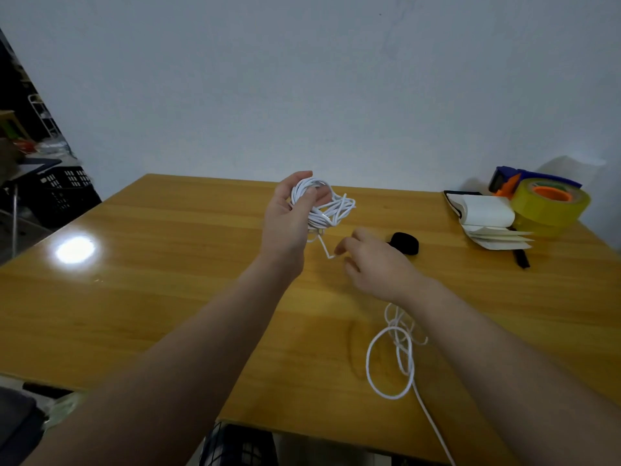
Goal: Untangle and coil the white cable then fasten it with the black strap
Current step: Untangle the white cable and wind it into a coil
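We list what stands on or above the glossy yellow-brown wooden tabletop [168, 297]. Item one, the thin white cable [339, 206]: part of it is wound into a loose, uneven bundle held in the air above the middle of the tabletop, toward the far edge. One strand drops from the bundle to the surface. The rest lies in slack loops near the near right corner, partly under the right forearm, and one end runs off the near edge. Item two, the left hand [285, 223]: raised, palm turned inward, fingers and thumb curled round the bundle and gripping it. Item three, the right hand [379, 264]: low over the tabletop just right of the left wrist, fingers bent, fingertips pinching the hanging strand where it bends. Item four, the small black fabric strap [405, 243]: curled flat on the tabletop just beyond the right hand, touched by neither hand. Item five, at the far right corner: an open white paper pad with a black cover [487, 213], a yellow roll of packing tape [554, 210] on a blue and orange dispenser [504, 178], and a short black stick-like object [521, 258] beside the pad; we cannot tell what it is.
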Demonstrator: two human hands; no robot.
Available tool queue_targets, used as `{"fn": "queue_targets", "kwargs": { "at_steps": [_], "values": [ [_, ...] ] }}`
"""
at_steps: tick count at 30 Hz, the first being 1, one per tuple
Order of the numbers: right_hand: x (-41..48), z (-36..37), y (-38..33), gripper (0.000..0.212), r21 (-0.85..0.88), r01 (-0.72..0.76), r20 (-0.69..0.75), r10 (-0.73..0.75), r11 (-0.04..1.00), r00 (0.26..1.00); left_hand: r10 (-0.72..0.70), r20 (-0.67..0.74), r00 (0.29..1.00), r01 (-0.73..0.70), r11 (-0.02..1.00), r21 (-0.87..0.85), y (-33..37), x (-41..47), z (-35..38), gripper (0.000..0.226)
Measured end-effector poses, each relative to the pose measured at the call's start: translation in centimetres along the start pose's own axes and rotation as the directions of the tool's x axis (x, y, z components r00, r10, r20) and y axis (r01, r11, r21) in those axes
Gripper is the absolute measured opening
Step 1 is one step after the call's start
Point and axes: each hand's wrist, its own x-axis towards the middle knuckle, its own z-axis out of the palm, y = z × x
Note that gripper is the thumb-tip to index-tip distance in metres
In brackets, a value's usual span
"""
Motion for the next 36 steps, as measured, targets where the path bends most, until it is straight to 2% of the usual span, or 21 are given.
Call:
{"fn": "queue_targets", "kwargs": {
  "at_steps": [3, 8, 11, 14, 17, 20, 23, 25, 30, 34, 36],
  "values": [
    [-0.4, -0.1, 0.3, 0.045, -0.075, 0.023, 0.05, -0.019, 0.997, 0.999, -0.021, -0.014, 1.0, 0.021, 1.0, -0.011, -0.1, 0.2, -0.4, 0.022],
    [-0.4, 0.2, 0.9, 0.021, -0.15, 0.063, 0.009, -0.062, 0.987, 0.998, -0.066, -0.03, 0.997, 0.064, 0.997, -0.046, -0.9, 0.1, -1.2, 0.022],
    [-0.5, 0.8, 1.0, 0.014, -0.304, 0.134, -0.111, -0.174, 0.943, 0.978, -0.072, 0.016, 0.997, 0.072, 0.997, -0.041, -1.1, -0.3, -1.0, 0.02],
    [-0.7, 1.0, 1.1, 0.01, -0.412, 0.085, -0.217, -0.188, 0.907, 0.958, -0.059, 0.056, 0.997, 0.061, 0.997, -0.037, -0.9, -0.3, -0.6, 0.02],
    [-0.6, 1.1, 1.1, 0.007, -0.427, 0.114, -0.202, -0.217, 0.897, 0.955, -0.051, 0.042, 0.998, 0.053, 0.997, -0.054, -0.8, 0.0, -0.5, 0.02],
    [-0.7, 0.9, 0.9, 0.01, -0.303, 0.129, -0.054, -0.152, 0.944, 0.987, -0.049, 0.001, 0.999, 0.049, 0.997, -0.064, -0.9, 0.2, -0.7, 0.021],
    [-1.4, 1.1, 0.6, 0.022, 0.01, -0.011, 0.047, 0.01, 1.0, 0.999, -0.049, -0.023, 0.999, 0.047, 0.996, -0.078, -0.8, 0.4, -0.8, 0.022],
    [-1.7, 1.5, 0.2, 0.023, 0.081, -0.041, 0.011, 0.04, 0.996, 0.999, -0.059, -0.027, 0.998, 0.056, 0.995, -0.087, -0.8, 0.3, -0.7, 0.021],
    [-1.2, 1.2, 0.0, 0.036, 0.046, -0.028, -0.119, 0.033, 0.999, 0.992, -0.068, -0.05, 0.996, 0.063, 0.993, -0.103, -0.8, 0.4, -0.8, 0.021],
    [-1.2, 0.2, 0.0, 0.035, 0.143, -0.016, -0.224, 0.048, 0.99, 0.974, -0.062, -0.053, 0.997, 0.057, 0.995, -0.085, -0.7, 0.5, -1.2, 0.022],
    [-1.0, 0.0, 0.1, 0.032, 0.164, -0.004, -0.22, 0.04, 0.986, 0.975, -0.067, -0.058, 0.996, 0.061, 0.994, -0.088, -0.8, 0.5, -1.3, 0.024]
  ]
}}
